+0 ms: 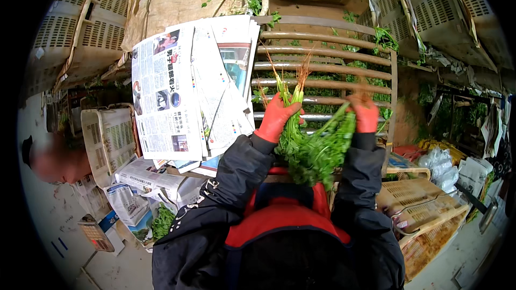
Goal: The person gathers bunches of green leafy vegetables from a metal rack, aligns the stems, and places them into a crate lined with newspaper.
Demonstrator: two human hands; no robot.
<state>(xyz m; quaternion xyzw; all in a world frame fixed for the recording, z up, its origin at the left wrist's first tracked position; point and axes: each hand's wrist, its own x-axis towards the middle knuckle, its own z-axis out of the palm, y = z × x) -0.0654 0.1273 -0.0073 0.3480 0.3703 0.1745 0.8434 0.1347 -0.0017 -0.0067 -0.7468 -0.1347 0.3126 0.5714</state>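
Note:
My left hand (276, 119), in a red rubber glove, is closed around the stems of a bunch of leafy green herbs (300, 141), probably coriander. Thin brown roots (304, 70) stick up above that fist, and the leaves hang towards my lap. To the right my right hand (366, 117), gloved alike, grips more stems of the herb; its fingers and the roots over them are blurred by motion. Both hands are over the near part of a slatted metal rack (330, 52). A stack of newspapers (167, 96) lies to the left of my left hand.
Slotted plastic crates (100, 28) stand at far left, with others (435, 12) at far right. A newspaper-lined crate (111, 137) holds greens (163, 221). On my right are an upturned crate (419, 195) and plastic bags (439, 165). A person (60, 159) is at the left edge.

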